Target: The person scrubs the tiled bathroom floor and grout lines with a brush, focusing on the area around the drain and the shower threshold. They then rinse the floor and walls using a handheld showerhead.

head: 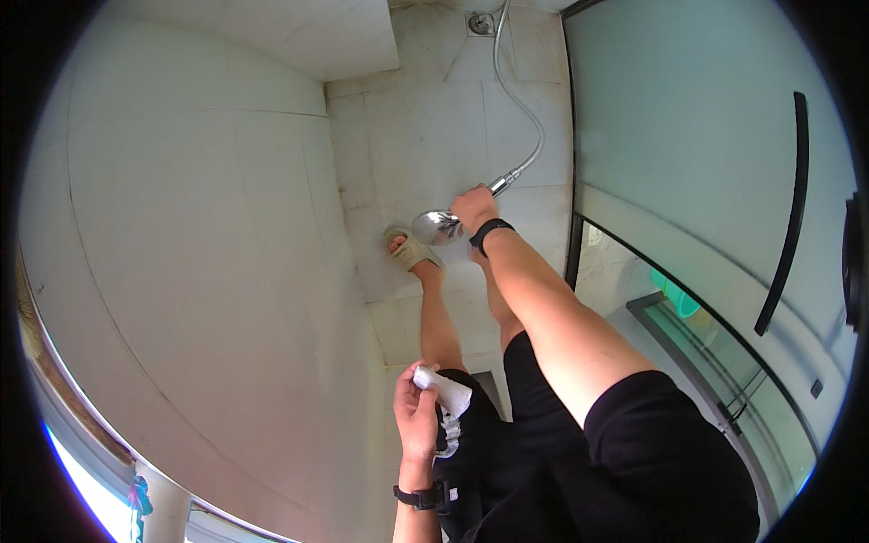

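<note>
My right hand grips the handle of a chrome shower head, held out above the floor near my feet. From the handle, a flexible metal shower hose curves away toward the top of the view. Whether water is flowing from the head is unclear. In my left hand, close to my lap, is a white rolled or folded piece, perhaps cloth or paper. A crumpled whitish strip hangs below it. Beneath the shower head's left side, a beige slide sandal covers one foot.
Light tiles cover the floor, with a floor drain at the far end. A pale wall rises on the left. To the right stands a frosted glass door with a black handle. A green plastic container shows beyond it.
</note>
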Motion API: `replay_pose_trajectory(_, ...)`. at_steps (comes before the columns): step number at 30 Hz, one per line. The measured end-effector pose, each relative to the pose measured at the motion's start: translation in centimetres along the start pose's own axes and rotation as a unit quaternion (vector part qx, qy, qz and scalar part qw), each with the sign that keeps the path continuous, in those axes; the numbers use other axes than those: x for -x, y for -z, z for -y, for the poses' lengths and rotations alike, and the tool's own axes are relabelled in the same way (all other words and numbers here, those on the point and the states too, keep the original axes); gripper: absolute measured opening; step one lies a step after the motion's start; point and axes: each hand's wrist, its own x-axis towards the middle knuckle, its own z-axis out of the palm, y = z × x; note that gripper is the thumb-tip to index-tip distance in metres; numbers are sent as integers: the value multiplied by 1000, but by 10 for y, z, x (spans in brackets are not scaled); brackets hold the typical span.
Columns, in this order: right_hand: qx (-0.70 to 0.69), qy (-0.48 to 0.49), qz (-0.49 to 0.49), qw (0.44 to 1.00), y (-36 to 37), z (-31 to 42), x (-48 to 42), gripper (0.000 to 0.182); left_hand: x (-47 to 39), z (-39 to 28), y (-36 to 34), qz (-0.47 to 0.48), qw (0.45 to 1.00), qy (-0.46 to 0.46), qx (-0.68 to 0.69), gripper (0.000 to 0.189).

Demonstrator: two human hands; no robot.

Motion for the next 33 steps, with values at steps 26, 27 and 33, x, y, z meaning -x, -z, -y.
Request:
replay_pose_trajectory(26, -155, -19, -169, 973, 147, 397, -191, 18, -111, -3, 388, 54, 998, 31, 5, 42)
replay_pose_trajectory(27, -146, 3, -175, 974, 150, 392, -194, 17, -111, -5, 387, 56, 998, 29, 3, 42)
replay_pose_trajectory(33, -162, -1, -151, 975, 165, 386, -193, 16, -110, -3, 381, 50, 998, 20, 7, 42)
